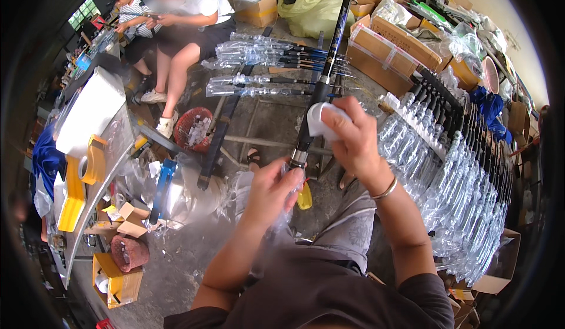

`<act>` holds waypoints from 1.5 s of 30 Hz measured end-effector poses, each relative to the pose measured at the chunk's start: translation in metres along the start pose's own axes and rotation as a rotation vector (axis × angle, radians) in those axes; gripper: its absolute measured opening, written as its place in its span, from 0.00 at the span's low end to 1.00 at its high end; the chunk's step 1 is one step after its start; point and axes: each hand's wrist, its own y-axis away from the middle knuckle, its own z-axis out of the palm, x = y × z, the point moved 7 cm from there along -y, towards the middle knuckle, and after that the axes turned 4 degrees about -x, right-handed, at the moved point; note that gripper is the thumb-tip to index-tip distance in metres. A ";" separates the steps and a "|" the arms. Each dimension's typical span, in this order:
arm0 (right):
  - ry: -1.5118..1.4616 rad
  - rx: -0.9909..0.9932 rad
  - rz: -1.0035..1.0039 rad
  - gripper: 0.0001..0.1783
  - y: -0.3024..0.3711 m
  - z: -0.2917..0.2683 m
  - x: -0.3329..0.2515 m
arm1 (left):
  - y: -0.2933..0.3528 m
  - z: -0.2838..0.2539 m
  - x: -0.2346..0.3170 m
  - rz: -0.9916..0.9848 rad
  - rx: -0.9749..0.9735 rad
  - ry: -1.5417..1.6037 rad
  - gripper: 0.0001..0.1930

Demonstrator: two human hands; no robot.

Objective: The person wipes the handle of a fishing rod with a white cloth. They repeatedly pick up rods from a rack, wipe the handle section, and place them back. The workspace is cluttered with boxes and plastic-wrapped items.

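Note:
A dark fishing rod (337,38) with a black grip and a silver metal ring slants up and away in front of me. My left hand (269,192) is closed round its lower end, just below the ring, where clear plastic wrap (281,218) hangs under the fingers. Higher up, my right hand (358,141) pinches a folded white piece (318,122), soft-looking, like cloth or foam. That piece lies against the black grip. Its exact material I cannot make out.
Plastic-wrapped rods (253,52) lie across a metal rack (226,114) ahead. Many more wrapped rods (447,170) lean in a row at my right. A red basket (194,130) stands left of the rack. Two people sit at the far left; cardboard boxes (382,55) fill the back right.

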 end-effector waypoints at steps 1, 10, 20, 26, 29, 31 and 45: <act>-0.032 -0.030 -0.045 0.22 0.004 0.005 -0.007 | -0.001 -0.001 0.000 -0.024 -0.010 0.040 0.15; -0.121 -0.043 -0.016 0.21 0.027 0.011 -0.019 | 0.001 -0.001 -0.005 -0.142 -0.015 0.120 0.16; -0.268 -0.119 0.103 0.21 0.025 0.006 -0.006 | 0.007 0.003 -0.012 -0.190 -0.230 0.280 0.18; -0.234 0.041 0.103 0.23 0.017 -0.008 0.013 | 0.012 0.007 -0.017 -0.223 -0.308 0.313 0.21; -0.255 -0.060 0.027 0.23 0.028 -0.002 -0.008 | 0.012 0.006 -0.022 -0.260 -0.357 0.391 0.23; -0.114 0.017 0.050 0.23 0.019 -0.013 0.009 | 0.017 0.009 -0.025 -0.304 -0.399 0.447 0.25; -0.097 0.206 0.224 0.25 0.029 -0.036 0.042 | 0.021 0.005 -0.028 -0.324 -0.514 0.699 0.27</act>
